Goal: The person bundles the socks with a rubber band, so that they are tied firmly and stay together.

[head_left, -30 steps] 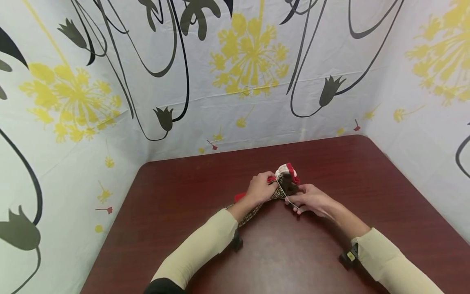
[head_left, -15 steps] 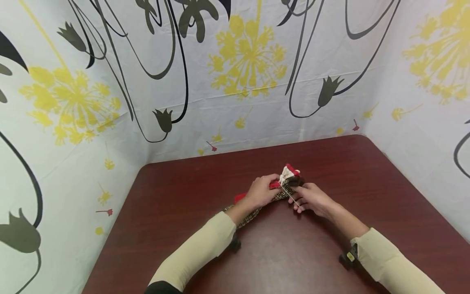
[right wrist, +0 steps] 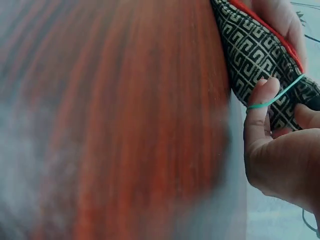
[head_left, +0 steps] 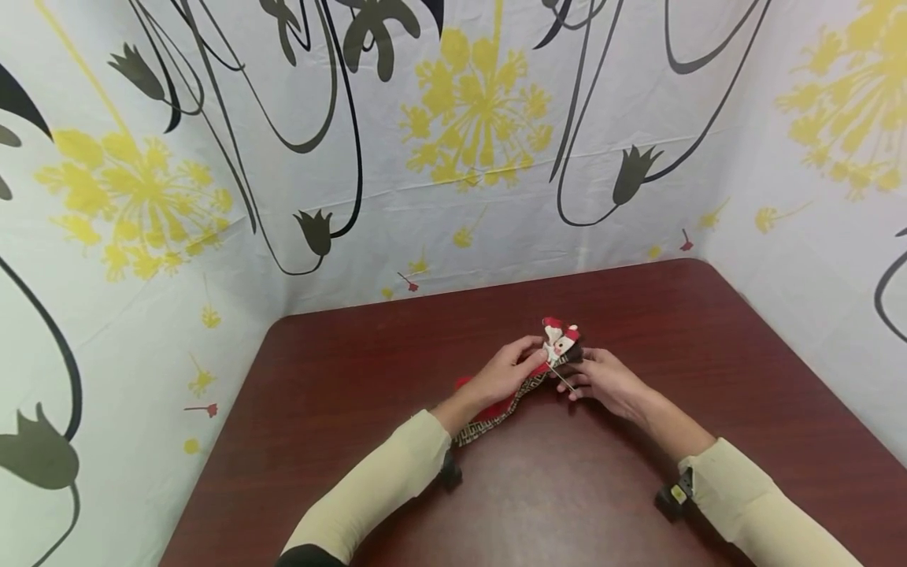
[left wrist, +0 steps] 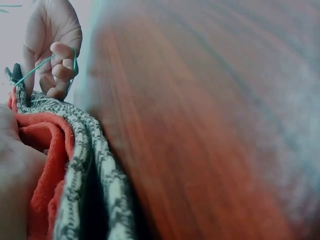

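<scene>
A long knitted sock (head_left: 527, 387) with a black-and-cream key pattern lies together with a red sock-like cloth (head_left: 496, 409). At their far end shows a small white-and-red figure (head_left: 563, 344) beside a dark brown patch. My left hand (head_left: 505, 372) grips the bundle just behind the figure, thumb on top. My right hand (head_left: 612, 382) is at the dark end, its fingers touching the sock. A thin rubber band (right wrist: 285, 92), green in the wrist views and pale in the head view, stretches from the bundle to a curled right finger. The fingers' far sides are hidden.
A dark red wooden table (head_left: 602, 504) with rounded far corners lies under both hands. White cloth walls (head_left: 397, 236) printed with grey and yellow flowers stand behind and at both sides. Each forearm wears a small black camera (head_left: 671, 501).
The sock end has turned over between the hands, bringing the white-and-red figure into view. More red cloth shows beside the left wrist. The band stays stretched to the right hand.
</scene>
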`<state>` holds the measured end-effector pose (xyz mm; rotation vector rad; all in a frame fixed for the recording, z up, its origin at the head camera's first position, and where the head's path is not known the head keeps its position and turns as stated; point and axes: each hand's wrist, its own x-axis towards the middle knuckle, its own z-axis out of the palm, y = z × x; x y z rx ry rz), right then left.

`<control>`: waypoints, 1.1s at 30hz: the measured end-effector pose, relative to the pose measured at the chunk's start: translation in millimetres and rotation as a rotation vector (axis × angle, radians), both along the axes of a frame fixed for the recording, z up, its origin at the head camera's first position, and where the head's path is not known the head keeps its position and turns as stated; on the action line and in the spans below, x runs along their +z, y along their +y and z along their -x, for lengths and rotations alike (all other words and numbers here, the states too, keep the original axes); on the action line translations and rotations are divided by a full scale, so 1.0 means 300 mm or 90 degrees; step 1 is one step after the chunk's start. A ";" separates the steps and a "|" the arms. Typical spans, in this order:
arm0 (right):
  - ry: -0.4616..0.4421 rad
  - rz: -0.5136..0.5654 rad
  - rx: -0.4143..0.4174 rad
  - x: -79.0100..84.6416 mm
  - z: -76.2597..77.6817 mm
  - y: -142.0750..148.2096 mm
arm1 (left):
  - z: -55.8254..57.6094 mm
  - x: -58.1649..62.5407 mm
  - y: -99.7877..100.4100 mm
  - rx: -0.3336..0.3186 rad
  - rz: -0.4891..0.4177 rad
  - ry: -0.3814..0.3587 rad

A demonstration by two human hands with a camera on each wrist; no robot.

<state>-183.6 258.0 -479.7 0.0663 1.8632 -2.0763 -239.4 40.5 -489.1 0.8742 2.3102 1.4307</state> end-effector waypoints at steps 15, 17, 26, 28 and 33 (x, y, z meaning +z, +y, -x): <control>-0.017 -0.009 0.025 0.002 -0.005 -0.006 | 0.000 -0.007 0.001 -0.038 -0.016 -0.030; -0.012 -0.019 0.034 0.008 -0.007 -0.002 | 0.001 -0.012 0.006 -0.034 -0.022 -0.025; 0.018 -0.074 0.060 0.031 -0.019 -0.002 | -0.011 -0.020 0.027 0.015 0.021 0.028; 0.037 -0.091 0.073 0.030 -0.019 0.004 | -0.009 -0.019 0.028 0.028 0.028 0.034; 0.114 -0.129 0.137 0.021 -0.018 0.046 | -0.002 -0.016 0.030 0.051 0.015 0.031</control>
